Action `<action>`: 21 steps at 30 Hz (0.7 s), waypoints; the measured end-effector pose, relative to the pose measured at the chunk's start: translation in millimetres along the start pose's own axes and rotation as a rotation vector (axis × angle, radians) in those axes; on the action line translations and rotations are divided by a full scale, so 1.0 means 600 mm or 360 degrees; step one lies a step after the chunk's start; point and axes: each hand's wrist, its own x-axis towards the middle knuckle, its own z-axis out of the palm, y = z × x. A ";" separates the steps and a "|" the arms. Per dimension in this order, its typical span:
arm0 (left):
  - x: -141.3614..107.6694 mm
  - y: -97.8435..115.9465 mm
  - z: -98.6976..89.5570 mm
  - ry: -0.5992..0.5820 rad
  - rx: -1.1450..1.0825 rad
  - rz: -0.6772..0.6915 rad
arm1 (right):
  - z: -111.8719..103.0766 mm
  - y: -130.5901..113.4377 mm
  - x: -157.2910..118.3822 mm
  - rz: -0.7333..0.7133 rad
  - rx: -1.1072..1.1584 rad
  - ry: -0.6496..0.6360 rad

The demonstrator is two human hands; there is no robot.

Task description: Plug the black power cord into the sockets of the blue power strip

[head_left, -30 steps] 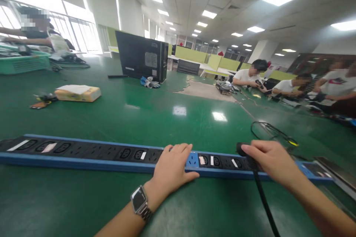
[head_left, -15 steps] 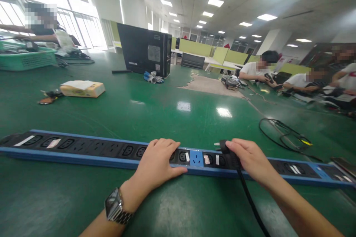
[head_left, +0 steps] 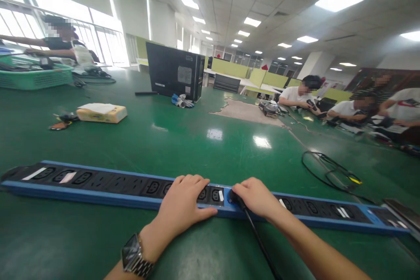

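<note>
A long blue and black power strip [head_left: 124, 183] lies across the green table, with many sockets along its top. My left hand [head_left: 185, 199], with a metal watch [head_left: 136, 256] on its wrist, rests over the strip left of its middle, fingers over the far edge and thumb along the near side. My right hand [head_left: 254, 197] grips a black plug [head_left: 233, 197] at the blue socket section in the middle of the strip. Whether the pins are inside the socket is hidden. The plug's black cable [head_left: 259, 238] runs down toward the bottom edge.
Behind the strip are a tissue pack [head_left: 101, 113], keys [head_left: 62, 121], a black computer case [head_left: 175, 70], gloves [head_left: 182, 101] and a coiled black cable [head_left: 328, 168]. A green basket [head_left: 39, 75] stands at the left. Several people sit around the table's far sides.
My right hand has moved left and down with the plug, from above the strip onto its blue socket section. My left hand stays on the strip. The view has tilted slightly.
</note>
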 end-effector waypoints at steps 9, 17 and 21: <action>0.005 -0.006 0.004 -0.0028 0.0021 -0.0031 | -0.007 -0.067 -0.012 0.0056 -0.0768 0.0059; 0.018 -0.005 0.009 -0.0123 -0.0013 -0.0096 | 0.002 -0.061 -0.016 0.0029 -0.0764 0.0141; 0.023 0.011 0.012 -0.0145 -0.0061 -0.0034 | -0.006 -0.063 -0.019 -0.0005 -0.0802 0.0111</action>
